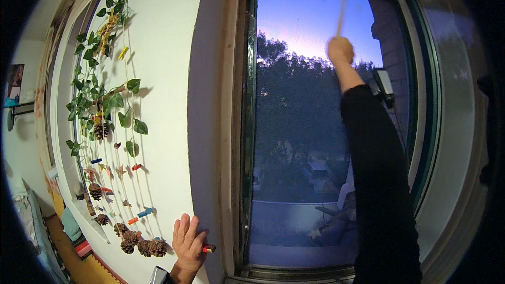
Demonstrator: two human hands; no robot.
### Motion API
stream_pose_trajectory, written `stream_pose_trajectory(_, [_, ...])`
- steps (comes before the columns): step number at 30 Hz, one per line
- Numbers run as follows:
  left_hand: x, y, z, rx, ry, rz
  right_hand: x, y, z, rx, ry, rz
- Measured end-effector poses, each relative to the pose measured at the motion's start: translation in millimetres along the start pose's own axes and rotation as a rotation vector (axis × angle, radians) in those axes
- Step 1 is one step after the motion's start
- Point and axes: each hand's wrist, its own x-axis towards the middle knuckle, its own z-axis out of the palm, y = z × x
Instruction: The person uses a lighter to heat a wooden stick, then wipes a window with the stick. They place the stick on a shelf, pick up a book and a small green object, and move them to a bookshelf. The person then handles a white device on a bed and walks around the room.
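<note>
My right hand [341, 50], in a black sleeve, is raised in front of the upper window pane. It grips a thin, pale stick-like thing [341, 17] that points up and is blurred. Low at the wall's corner is my left hand [188, 240], fingers spread upward with the palm side against the white wall. Beneath it a short red and dark object [209, 248] with a gold-coloured band sticks out; how the fingers hold it is hidden. The window pane [300, 126] shows trees and a dusk sky.
Left of my left hand, a hanging of strings with green leaves [116, 100], coloured clothespins [145, 212] and pine cones [158, 247] covers the white wall [165, 86]. The window frame [232, 126] runs upright between my hands. At far left are a curtain [41, 102] and a bed [35, 221].
</note>
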Motion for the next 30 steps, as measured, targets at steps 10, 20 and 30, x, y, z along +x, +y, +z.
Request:
stream_pose_trajectory(10, [-5, -6, 3, 0.004, 0.001, 0.017, 40, 6, -10, 0.096, 0.155, 0.019])
stream_pose_trajectory(20, [-3, -3, 3, 0.009, 0.01, -0.014, 0, 8, 26, -0.294, -0.187, -0.777])
stream_pose_trajectory(30, [-1, 0, 2, -0.042, 0.008, -0.01, 37, 96, -53, -0.297, 0.138, -0.226])
